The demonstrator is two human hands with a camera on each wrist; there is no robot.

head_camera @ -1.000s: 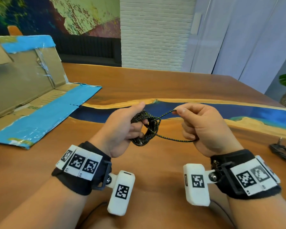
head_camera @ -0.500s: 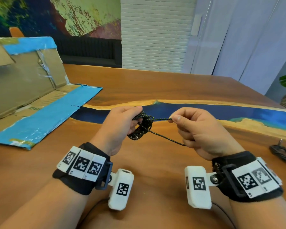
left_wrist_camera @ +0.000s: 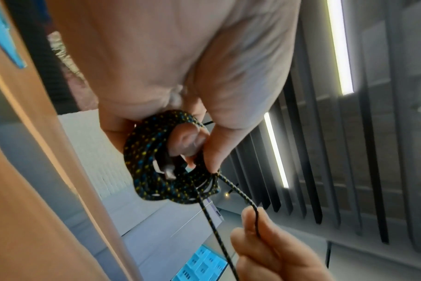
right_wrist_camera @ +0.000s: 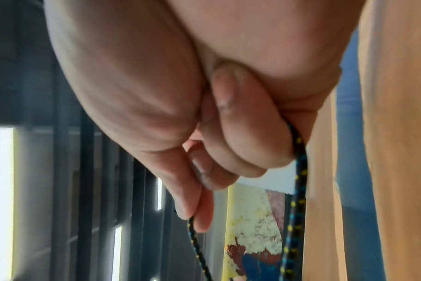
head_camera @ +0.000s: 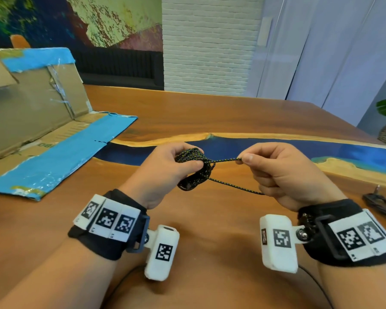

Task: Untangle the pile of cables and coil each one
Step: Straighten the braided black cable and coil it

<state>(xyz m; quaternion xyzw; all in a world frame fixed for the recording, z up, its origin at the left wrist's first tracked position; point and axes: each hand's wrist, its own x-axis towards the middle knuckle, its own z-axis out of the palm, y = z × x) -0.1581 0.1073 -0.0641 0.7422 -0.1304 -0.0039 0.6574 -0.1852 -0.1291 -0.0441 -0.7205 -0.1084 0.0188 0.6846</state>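
A black braided cable flecked with yellow and blue is wound into a small coil (head_camera: 193, 169) above the wooden table. My left hand (head_camera: 165, 172) grips that coil (left_wrist_camera: 161, 165), fingers and thumb curled round its loops; a plug end (left_wrist_camera: 167, 169) pokes out inside it. My right hand (head_camera: 276, 172) pinches the loose strand (head_camera: 225, 160) between thumb and forefinger, just right of the coil. A second run of the strand (head_camera: 234, 186) goes from the coil into the lower fingers. In the right wrist view the strand (right_wrist_camera: 298, 163) passes through the curled fingers.
A flattened cardboard box with blue tape (head_camera: 54, 152) lies at the left of the table (head_camera: 210, 112). Another dark cable bundle (head_camera: 381, 204) rests near the right edge. A blue resin strip (head_camera: 276, 148) crosses the table behind my hands.
The hands have drawn closer and the loose loop has shortened, its strand pulled tighter across the coil. The left hand has turned over the top of the coil.
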